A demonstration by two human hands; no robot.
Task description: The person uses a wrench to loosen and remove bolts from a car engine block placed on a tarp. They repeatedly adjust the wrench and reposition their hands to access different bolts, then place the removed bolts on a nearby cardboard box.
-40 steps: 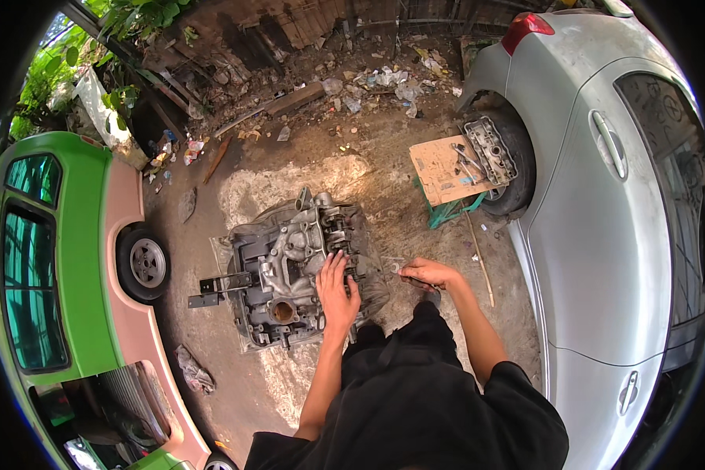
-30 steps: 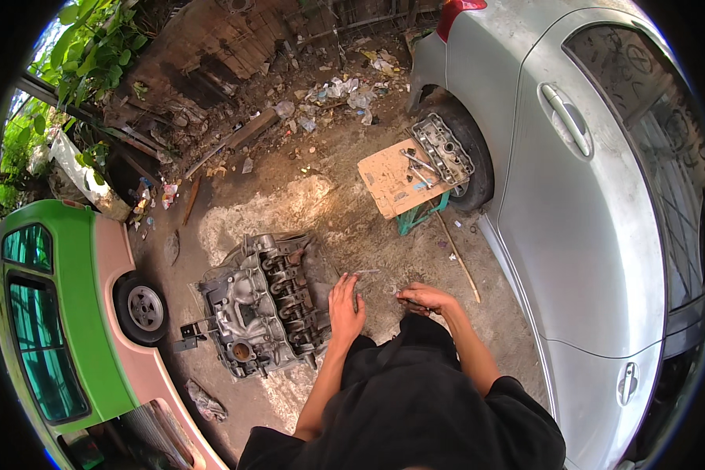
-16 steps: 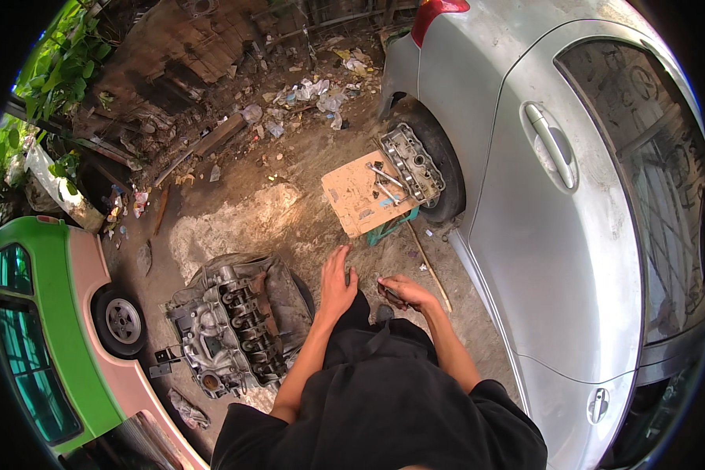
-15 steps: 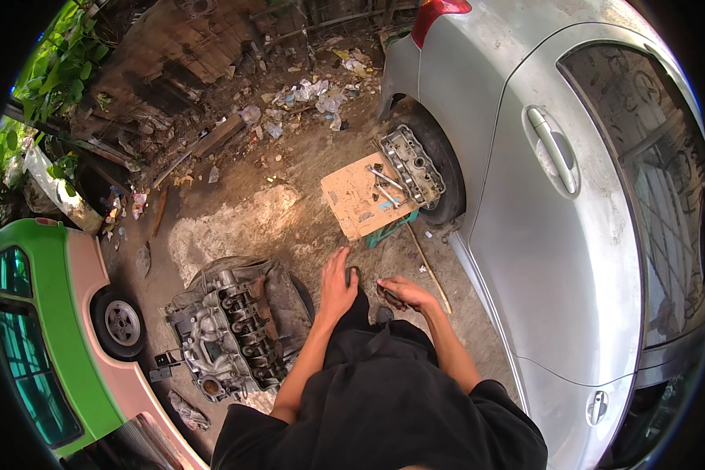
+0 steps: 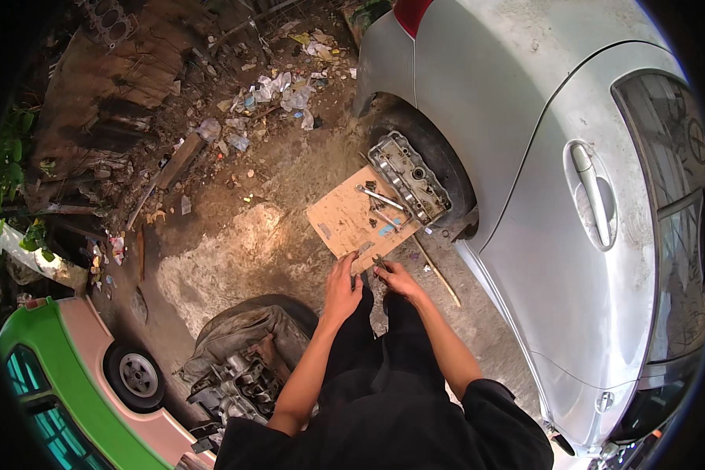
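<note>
My left hand (image 5: pixel 342 290) is just off the near edge of a cardboard-coloured board (image 5: pixel 338 211), its fingers curled. A small greyish piece (image 5: pixel 364 249) shows at its fingertips, too small to name. Close by on the right, my right hand (image 5: pixel 398 280) is closed around a small dark piece (image 5: pixel 379 262), its kind unclear. On the board lie metal wrenches (image 5: pixel 381 197) and several small dark parts. A metal engine cylinder head (image 5: pixel 410 177) rests along the board's far right side, against the car's wheel.
A silver car (image 5: pixel 517 149) stands on the right. An engine (image 5: pixel 247 384) sits at lower left beside a dark tyre-like ring (image 5: pixel 282 301). A green and pink vehicle (image 5: pixel 78 360) is farther left. A stick (image 5: pixel 439 274) lies on the ground; litter (image 5: pixel 278 94) is scattered beyond.
My view has shifted forward toward the board. Both hands have come closer to its near edge and to each other. The engine now sits lower in view.
</note>
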